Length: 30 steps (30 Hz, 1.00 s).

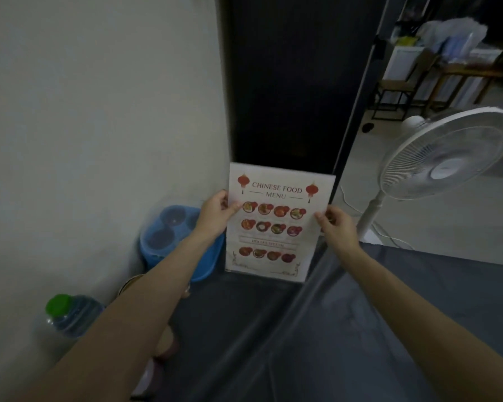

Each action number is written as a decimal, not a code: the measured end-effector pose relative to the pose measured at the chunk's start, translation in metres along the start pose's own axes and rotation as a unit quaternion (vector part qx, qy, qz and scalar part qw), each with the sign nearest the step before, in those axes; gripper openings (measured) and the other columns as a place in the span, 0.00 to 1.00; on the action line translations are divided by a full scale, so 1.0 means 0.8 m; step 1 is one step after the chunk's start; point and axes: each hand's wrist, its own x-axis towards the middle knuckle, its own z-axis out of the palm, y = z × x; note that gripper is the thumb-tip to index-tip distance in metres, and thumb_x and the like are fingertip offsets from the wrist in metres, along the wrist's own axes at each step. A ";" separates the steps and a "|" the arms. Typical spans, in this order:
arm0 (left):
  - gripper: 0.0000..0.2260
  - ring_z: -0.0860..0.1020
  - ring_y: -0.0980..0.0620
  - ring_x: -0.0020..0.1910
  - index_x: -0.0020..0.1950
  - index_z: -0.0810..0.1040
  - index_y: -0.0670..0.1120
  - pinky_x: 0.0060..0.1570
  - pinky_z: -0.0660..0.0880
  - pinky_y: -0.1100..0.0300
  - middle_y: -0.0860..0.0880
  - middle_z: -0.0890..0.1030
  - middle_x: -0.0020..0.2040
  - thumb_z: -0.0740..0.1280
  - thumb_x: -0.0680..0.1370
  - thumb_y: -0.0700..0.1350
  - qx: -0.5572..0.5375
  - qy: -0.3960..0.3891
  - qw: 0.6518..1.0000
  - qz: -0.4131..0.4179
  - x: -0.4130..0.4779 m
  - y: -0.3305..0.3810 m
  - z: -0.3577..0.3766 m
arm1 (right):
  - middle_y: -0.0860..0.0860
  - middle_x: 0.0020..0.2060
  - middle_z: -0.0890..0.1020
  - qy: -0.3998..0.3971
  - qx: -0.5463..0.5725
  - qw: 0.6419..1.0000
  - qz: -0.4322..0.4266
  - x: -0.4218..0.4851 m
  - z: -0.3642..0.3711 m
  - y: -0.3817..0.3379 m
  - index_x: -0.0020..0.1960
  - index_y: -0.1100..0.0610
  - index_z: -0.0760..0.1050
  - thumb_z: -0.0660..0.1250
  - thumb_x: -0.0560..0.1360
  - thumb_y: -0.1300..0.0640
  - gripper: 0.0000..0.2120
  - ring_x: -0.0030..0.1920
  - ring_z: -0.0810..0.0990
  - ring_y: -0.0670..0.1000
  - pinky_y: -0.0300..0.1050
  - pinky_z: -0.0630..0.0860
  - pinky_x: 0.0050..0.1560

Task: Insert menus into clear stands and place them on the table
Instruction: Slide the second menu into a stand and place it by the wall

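A white sheet headed "Chinese Food Menu" (276, 224), with red lanterns and rows of dish photos, is held upright in front of me over the far end of a grey-covered table (389, 329). My left hand (215, 216) pinches its left edge, thumb on the front. On the right edge my right hand (336, 227) grips it the same way. The sheet's rim looks glossy, as if inside a clear stand, but I cannot tell for sure. Its bottom edge is at or just above the table cover.
A blue plastic bucket (169, 239) stands against the wall behind the left hand. A water bottle with a green cap (70, 313) is at lower left. A white pedestal fan (445, 158) stands right of the table. A dark door panel (288, 82) rises behind the menu.
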 end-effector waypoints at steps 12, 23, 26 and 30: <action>0.08 0.82 0.47 0.52 0.56 0.76 0.39 0.52 0.81 0.51 0.43 0.83 0.54 0.66 0.78 0.40 -0.005 0.013 1.000 -0.023 0.041 -0.044 -0.017 | 0.51 0.51 0.80 0.003 0.012 1.000 0.013 0.033 0.059 0.005 0.58 0.60 0.74 0.60 0.79 0.57 0.11 0.50 0.79 0.50 0.47 0.76 0.51; 0.10 0.82 0.50 0.52 0.57 0.76 0.39 0.52 0.80 0.54 0.44 0.83 0.55 0.66 0.79 0.43 -0.027 0.012 1.000 -0.008 0.036 -0.056 -0.016 | 0.50 0.51 0.80 -0.017 0.026 0.999 0.021 0.034 0.061 0.012 0.57 0.59 0.73 0.59 0.79 0.57 0.09 0.49 0.79 0.50 0.47 0.75 0.50; 0.10 0.82 0.49 0.54 0.58 0.75 0.40 0.53 0.80 0.53 0.44 0.83 0.56 0.66 0.78 0.42 -0.034 0.016 0.999 -0.013 0.034 -0.055 -0.015 | 0.50 0.50 0.80 -0.015 0.018 1.000 0.018 0.032 0.059 0.009 0.57 0.60 0.73 0.59 0.79 0.57 0.10 0.49 0.79 0.50 0.47 0.75 0.51; 0.13 0.81 0.47 0.55 0.60 0.74 0.40 0.56 0.79 0.50 0.44 0.82 0.57 0.67 0.78 0.44 -0.021 0.010 0.999 -0.042 0.033 -0.051 -0.017 | 0.49 0.50 0.79 -0.004 -0.003 1.000 0.008 0.027 0.051 0.005 0.60 0.59 0.73 0.60 0.79 0.57 0.12 0.49 0.77 0.47 0.43 0.73 0.51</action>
